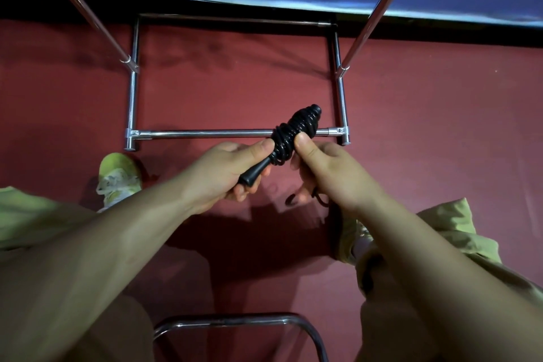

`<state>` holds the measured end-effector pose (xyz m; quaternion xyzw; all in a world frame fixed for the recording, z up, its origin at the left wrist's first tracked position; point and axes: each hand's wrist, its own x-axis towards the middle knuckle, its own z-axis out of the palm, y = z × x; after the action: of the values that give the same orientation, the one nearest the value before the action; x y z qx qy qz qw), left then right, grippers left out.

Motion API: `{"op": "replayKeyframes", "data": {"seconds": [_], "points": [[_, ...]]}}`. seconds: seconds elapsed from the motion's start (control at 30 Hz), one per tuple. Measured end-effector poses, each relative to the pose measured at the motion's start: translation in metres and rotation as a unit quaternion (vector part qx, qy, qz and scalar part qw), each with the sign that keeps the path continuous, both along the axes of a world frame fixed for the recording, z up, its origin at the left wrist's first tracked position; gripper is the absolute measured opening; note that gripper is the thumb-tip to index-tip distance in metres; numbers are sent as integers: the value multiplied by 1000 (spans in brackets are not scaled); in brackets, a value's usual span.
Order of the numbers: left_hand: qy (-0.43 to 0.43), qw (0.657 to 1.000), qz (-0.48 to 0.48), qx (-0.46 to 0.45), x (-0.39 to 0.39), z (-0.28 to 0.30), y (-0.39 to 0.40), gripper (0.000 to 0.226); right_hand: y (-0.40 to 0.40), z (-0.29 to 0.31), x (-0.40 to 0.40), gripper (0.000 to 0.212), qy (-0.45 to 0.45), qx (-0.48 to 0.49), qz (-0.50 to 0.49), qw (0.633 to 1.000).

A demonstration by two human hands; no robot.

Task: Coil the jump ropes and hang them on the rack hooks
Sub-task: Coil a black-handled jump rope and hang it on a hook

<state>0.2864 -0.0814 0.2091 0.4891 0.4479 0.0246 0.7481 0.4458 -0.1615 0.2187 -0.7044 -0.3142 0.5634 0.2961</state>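
Note:
A black jump rope (289, 134) is wound in tight coils around its own black handles, in the middle of the head view. My left hand (219, 175) grips the flared lower handle end. My right hand (329, 169) pinches the coils with its thumb on top, and a short loose bit of cord (320, 198) hangs below its fingers. The bundle is held just above the near chrome bar of the rack (205, 134). No hooks are visible.
The chrome rack base (133, 97) forms a rectangle on the red floor, with two uprights (382, 9) rising toward the camera. A curved chrome tube (229, 322) lies close below me. My feet in yellow-green shoes (119, 179) stand near the rack. A blue wall runs along the back.

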Motion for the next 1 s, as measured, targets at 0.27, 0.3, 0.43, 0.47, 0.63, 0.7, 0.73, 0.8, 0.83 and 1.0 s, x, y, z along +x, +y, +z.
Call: {"op": "replayKeyframes", "data": {"seconds": [0.27, 0.3, 0.43, 0.47, 0.63, 0.7, 0.73, 0.8, 0.83, 1.0], "points": [[11, 991, -6, 136, -2, -11, 8, 28, 0, 2, 4, 32, 163, -10, -49, 985], [15, 988, -14, 151, -3, -13, 9, 30, -1, 2, 5, 29, 174, -22, -44, 984], [27, 983, -29, 177, -6, -22, 10, 38, -2, -5, 3, 29, 177, -41, -81, 980], [32, 983, -26, 181, -6, -23, 10, 39, -2, -5, 2, 30, 165, -35, -86, 982], [87, 963, -59, 248, -6, -23, 12, 40, -1, -1, -7, 45, 9, 14, -45, 999], [132, 938, -94, 308, -5, -19, 9, 41, -1, -3, -13, 47, 1, 10, -54, 998], [150, 924, -107, 337, -4, -17, 8, 43, 0, -4, -16, 47, 11, 3, -68, 998], [169, 898, -122, 388, -2, -15, 5, 46, 1, -8, -19, 45, 37, -12, -101, 994], [175, 891, -130, 398, -1, -15, 5, 47, 2, -8, -20, 42, 52, -12, -115, 992], [1, 993, -109, 54, -2, -2, 8, 34, 3, -1, -11, 36, 108, 37, -117, 987]]}}
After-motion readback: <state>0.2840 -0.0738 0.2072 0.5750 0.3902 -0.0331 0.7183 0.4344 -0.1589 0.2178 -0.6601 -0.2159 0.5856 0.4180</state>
